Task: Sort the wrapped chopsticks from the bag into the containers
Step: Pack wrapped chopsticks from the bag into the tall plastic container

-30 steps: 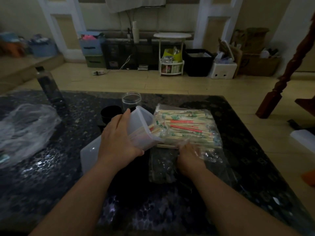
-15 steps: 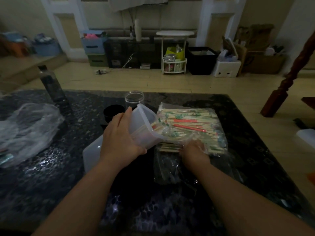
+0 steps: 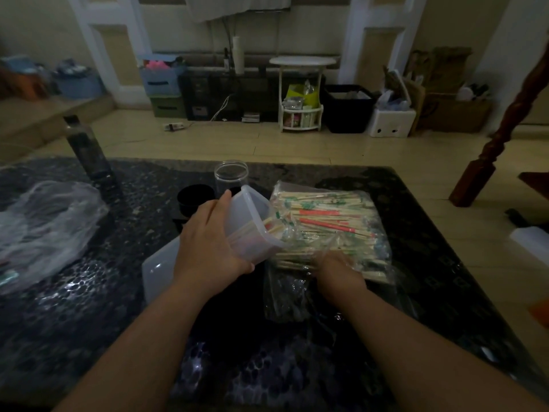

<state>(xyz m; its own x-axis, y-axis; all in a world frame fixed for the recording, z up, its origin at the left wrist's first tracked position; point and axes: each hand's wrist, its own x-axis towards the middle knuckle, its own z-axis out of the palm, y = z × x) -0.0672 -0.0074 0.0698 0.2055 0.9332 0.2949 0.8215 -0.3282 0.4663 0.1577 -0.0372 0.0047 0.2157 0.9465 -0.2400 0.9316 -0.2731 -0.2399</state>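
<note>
**A:** Entry one, the left grip?
**B:** Left grip (image 3: 208,242): fingers and thumb wrapped round a translucent container (image 3: 249,218), held tilted with its mouth toward the bag (image 3: 377,257). A few sticks lie inside it, ends showing at the mouth.

**A:** The right grip?
**B:** Right grip (image 3: 338,269): at the bag's near edge, knuckles up. The fingertips are buried among film and sticks, so I cannot tell whether it holds anything.

**A:** The stock itself?
**B:** Wrapped chopsticks (image 3: 323,217): a loose heap in the clear bag, just beyond the right grip and touching the container's mouth. Wrappers are green-printed and red.

**A:** Surroundings?
**B:**
- Clear jar (image 3: 231,176), upright, just beyond the left grip's fingertips.
- Round black item (image 3: 194,199) beside the jar; lid or cup, too dark to say.
- Flat white plastic piece (image 3: 157,272) under the left wrist, partly covered by the forearm.
- Crumpled plastic sheet (image 3: 44,227), well out to the left.
- Dark bottle (image 3: 89,156), beyond the sheet.

All of these stand on the dark speckled worktop (image 3: 89,337).

**A:** Obscured?
**B:** The bag's loose film near the right wrist blurs what lies beneath, and the wrapper print is unreadable in the dim light
</note>
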